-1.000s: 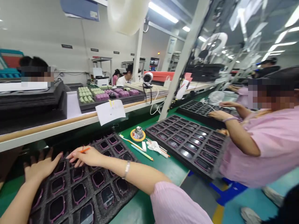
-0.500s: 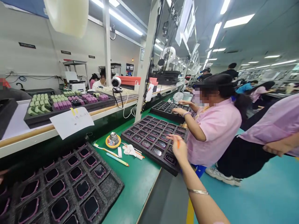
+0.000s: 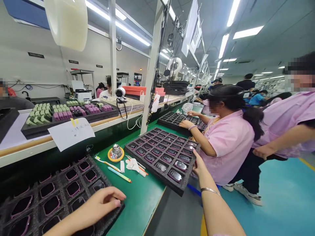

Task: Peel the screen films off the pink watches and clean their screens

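Note:
My right hand (image 3: 199, 166) grips the right edge of a black foam tray (image 3: 161, 182), thumb on top and the other fingers hidden behind the edge. This tray holds rows of dark watch cases (image 3: 157, 151) with purple frames and lit marks on many screens. It looks slightly tilted, with its near corner past the bench edge. Over the right side of a nearer foam tray (image 3: 108, 226) is my left hand (image 3: 104, 205), fingers loosely bent, thumb apart, nothing visible in it. Beneath it are more purple-framed watch cases (image 3: 52, 205) with dark screens, partly covered by my hand and forearm.
Between the trays lie a toothbrush (image 3: 108, 164), a light-blue pen (image 3: 119, 174), crumpled white material (image 3: 134, 165) and a metal dispenser (image 3: 115, 151). A co-worker (image 3: 228, 137) works at another tray (image 3: 172, 120). A shelf with green and purple parts (image 3: 62, 113) runs along the left.
My left hand has come into view over the near tray. My right hand has moved from above the other tray to its right edge, and that tray has shifted and tilted slightly.

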The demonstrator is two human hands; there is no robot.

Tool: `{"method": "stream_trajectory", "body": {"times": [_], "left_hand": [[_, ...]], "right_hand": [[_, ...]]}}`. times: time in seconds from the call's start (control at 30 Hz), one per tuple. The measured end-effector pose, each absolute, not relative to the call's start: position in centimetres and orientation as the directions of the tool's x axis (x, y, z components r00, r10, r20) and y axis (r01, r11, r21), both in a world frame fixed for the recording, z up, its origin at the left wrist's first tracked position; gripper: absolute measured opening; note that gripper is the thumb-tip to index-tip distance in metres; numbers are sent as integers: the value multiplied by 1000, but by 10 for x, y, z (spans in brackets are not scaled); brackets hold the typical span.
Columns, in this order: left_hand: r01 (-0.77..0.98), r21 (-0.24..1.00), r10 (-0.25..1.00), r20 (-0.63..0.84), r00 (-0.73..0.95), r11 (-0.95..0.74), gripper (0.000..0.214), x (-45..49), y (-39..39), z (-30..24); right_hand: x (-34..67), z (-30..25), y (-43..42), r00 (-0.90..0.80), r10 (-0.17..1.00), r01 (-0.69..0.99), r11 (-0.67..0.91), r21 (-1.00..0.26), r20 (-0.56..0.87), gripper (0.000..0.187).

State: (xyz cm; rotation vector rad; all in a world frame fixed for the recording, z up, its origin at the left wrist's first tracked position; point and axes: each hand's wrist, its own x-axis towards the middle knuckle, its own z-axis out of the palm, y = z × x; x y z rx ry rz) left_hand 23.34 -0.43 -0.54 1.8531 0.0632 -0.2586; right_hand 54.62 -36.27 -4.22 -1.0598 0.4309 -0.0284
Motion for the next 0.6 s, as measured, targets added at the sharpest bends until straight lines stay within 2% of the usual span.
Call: {"method": "stream_trajectory", "body": {"times": [0.07,0.2,0.23,0.3,0.33,0.4,0.5,0.6], "left_hand": [[171,930,-106,-216,971,-326,38,240,-23,-12],[142,882,12,-153,988,-449,32,249,-46,-15],[140,893,35,-138,990,-427,31,252,-51,-15],[191,950,56,-183,982,-246,42,260,-62,-16],[253,963,45,-250,967,-90,54,266,-68,-17],[339,929,-16,-341,940,148,74,282,-77,-19],[310,848,-83,-305,949,430,71,304,-82,-19],[240,814,-71,-240,968,529,59,309,-79,-11]], "right_hand": [[539,-38,-368,916,-164,-238,513,-824,-366,30],[515,-31,-381,917,-87,-292,518,-804,-388,23],[508,-28,-384,919,-87,-288,519,-805,-384,20],[496,-23,-386,928,-106,-253,527,-811,-358,9],[489,-20,-387,934,-120,-226,533,-815,-337,5],[476,-14,-387,945,-153,-163,544,-823,-288,3],[450,-6,-392,957,-206,-65,539,-840,-206,12],[418,-8,-404,957,-265,30,502,-864,-120,18]]}}
